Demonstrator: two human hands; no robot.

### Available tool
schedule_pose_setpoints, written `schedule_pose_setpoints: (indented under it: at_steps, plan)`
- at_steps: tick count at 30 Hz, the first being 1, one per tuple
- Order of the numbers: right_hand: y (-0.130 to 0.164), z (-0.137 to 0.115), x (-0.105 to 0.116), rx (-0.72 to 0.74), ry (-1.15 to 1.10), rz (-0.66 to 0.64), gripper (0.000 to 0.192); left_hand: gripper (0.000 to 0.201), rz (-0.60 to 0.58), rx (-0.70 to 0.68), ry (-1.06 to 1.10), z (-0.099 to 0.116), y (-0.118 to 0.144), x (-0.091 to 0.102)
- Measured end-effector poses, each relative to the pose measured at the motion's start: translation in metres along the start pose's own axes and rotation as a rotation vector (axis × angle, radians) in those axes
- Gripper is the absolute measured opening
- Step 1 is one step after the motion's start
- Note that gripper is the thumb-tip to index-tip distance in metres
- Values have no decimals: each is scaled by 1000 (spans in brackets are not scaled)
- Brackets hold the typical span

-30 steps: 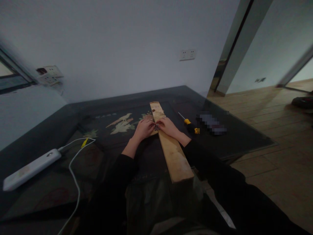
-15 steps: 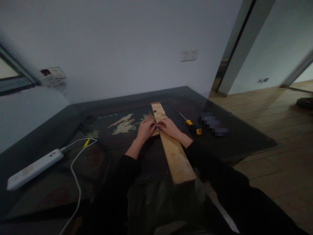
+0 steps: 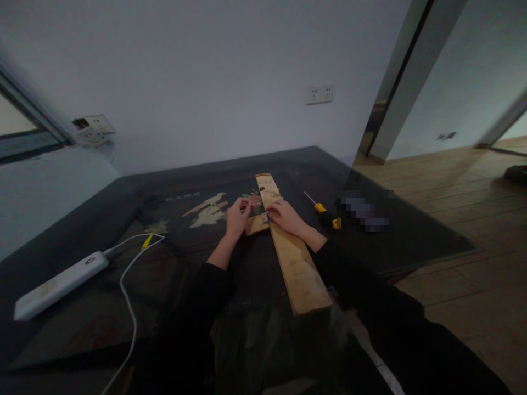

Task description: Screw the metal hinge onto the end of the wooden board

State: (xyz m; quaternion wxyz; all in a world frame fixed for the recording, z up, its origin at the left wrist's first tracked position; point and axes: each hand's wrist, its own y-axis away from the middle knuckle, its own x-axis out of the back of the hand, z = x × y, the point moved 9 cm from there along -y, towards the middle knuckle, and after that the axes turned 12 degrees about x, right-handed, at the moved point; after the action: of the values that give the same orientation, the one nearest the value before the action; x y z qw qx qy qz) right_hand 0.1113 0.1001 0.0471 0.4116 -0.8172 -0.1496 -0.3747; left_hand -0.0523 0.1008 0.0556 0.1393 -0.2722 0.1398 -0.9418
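Note:
A long pale wooden plank [image 3: 294,258] lies on the dark table [image 3: 102,219], running away from me. A small wooden block [image 3: 256,224] sits against its left edge, with a small metal piece [image 3: 266,217] where the two meet. My right hand [image 3: 288,216] rests on the plank with its fingertips on that metal piece. My left hand [image 3: 237,216] hovers just left of the block, fingers pinched together; whether it holds something small I cannot tell.
A yellow-and-black screwdriver [image 3: 325,215] lies right of the plank, next to a blurred dark item [image 3: 364,211]. A white power strip [image 3: 60,284] with a white cable [image 3: 127,296] lies at the left. Wooden floor [image 3: 461,219] stretches to the right.
My left hand has drawn back leftwards off the plank, uncovering the small wooden block. My right hand has stayed on the metal piece.

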Motion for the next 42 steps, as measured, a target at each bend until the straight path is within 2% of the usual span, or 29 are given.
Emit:
schedule_pose_setpoints:
  at_steps: [2, 5, 10, 13, 16, 25, 34, 39, 42]
  plan:
    - [0, 0, -1, 15, 3, 0, 14, 9, 54, 51, 60, -14, -6, 24]
    - [1, -1, -1, 28, 16, -5, 15, 15, 152, 127, 61, -46, -10, 74]
    - [1, -3, -1, 22, 15, -18, 16, 19, 220, 306, -116, -110, -2, 158]
    - [0, -4, -1, 21, 21, -21, 15, 19, 198, 367, -272, -131, 2, 184]
    - [0, -4, -1, 19, 34, -33, 15, 16, 147, 367, -365, -138, 2, 185]
    - [1, -1, -4, 40, 20, -12, 15, 11, -17, 206, -448, -126, 2, 147]
    - [0, -3, -3, 38, 21, -17, 15, 20, -52, 134, -425, -120, 4, 138]
    - [0, -4, -3, 38, 10, -6, 17, 17, 69, 33, -475, -94, 7, 141]
    - [0, -5, -3, 25, -15, 5, 17, 18, 88, -42, -417, -64, 16, 122]
